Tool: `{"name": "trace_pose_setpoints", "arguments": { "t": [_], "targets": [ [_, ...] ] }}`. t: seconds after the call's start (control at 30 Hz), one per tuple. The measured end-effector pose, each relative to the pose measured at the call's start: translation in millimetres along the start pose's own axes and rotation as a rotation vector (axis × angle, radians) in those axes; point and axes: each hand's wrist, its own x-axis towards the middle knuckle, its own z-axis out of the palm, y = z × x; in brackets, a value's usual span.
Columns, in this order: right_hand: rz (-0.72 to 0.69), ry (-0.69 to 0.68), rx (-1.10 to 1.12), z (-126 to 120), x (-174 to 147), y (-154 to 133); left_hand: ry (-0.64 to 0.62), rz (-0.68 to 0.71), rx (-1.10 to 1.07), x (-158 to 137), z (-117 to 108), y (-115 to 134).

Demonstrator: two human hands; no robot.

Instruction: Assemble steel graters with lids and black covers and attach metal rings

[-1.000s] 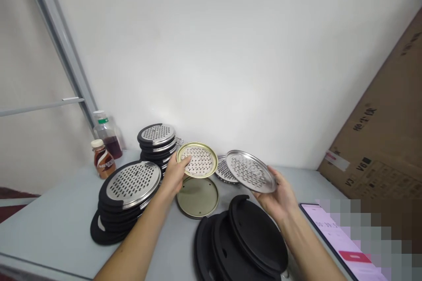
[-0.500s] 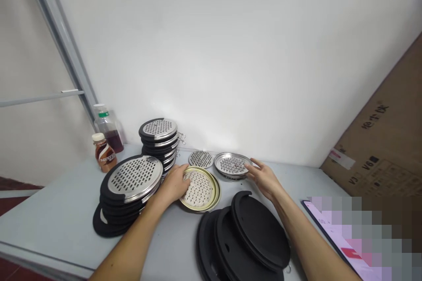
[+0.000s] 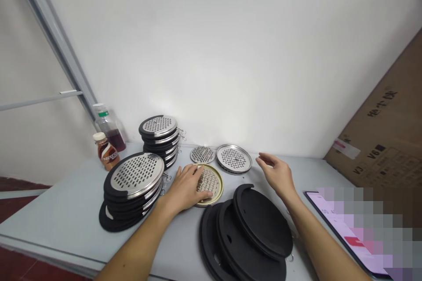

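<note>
My left hand (image 3: 186,188) lies over a gold-rimmed round grater disc (image 3: 212,182), fingers spread and thumb across its perforated face; it partly hides the disc. My right hand (image 3: 276,173) is just right of a silver-rimmed grater disc (image 3: 234,159), apart from it, with loosely bent fingers and nothing visible in them. Between the two discs and farther back lies a smaller perforated metal plate (image 3: 202,154). In front, several black round covers (image 3: 263,219) overlap one another.
Two stacks of black-backed perforated discs, a near one (image 3: 136,175) and a far one (image 3: 158,126), stand at left. Behind them are a brown bottle (image 3: 108,153) and a clear bottle (image 3: 114,134). At right are a phone (image 3: 343,228) and a cardboard box (image 3: 389,127).
My right hand has come off the silver-rimmed disc and moved slightly right. My left hand has shifted right and spread over the gold-rimmed disc, which sits more squarely on its stack.
</note>
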Motion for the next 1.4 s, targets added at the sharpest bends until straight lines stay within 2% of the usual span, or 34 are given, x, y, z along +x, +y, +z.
{"name": "trace_pose_setpoints", "arguments": {
  "t": [0.37,0.53,0.67,0.77,0.83,0.87,1.0,1.1,1.13,1.27,1.4],
  "targets": [
    [-0.044,-0.038,0.005,2.9,-10.3,-13.9,0.024,0.005,0.032,2.0,-2.1,4.1],
    [-0.064,-0.082,0.139,2.6,-14.7,-19.0,0.073,0.040,-0.035,2.2,-4.8,4.8],
    [-0.004,-0.278,0.379,4.1,-21.7,-37.3,0.213,0.094,-0.060,2.3,-11.6,14.7],
    [0.099,-0.536,0.606,6.7,-31.0,-58.8,0.330,0.167,-0.067,6.0,-15.5,33.6],
    [0.133,-0.636,0.724,8.3,-38.3,-70.5,0.380,0.208,-0.059,10.7,-17.1,49.3],
    [0.131,-0.621,0.757,8.5,-41.7,-74.2,0.386,0.225,-0.058,13.4,-18.3,56.6],
    [0.082,-0.398,0.727,2.3,-51.3,-76.0,0.400,0.291,-0.101,22.8,-32.3,71.0],
    [0.116,-0.488,0.749,-7.8,-56.8,-75.9,0.555,0.273,-0.199,26.5,-49.5,64.6],
    [0.129,-0.536,0.767,-10.9,-59.0,-77.5,0.563,0.261,-0.250,26.8,-54.1,61.1],
    [0.107,-0.648,0.755,-16.9,-68.0,-88.8,0.367,0.227,-0.431,23.5,-60.7,50.1],
    [0.037,-0.664,0.668,-16.4,-71.8,-94.1,0.264,0.187,-0.457,19.2,-55.2,43.0]
  ]
}}
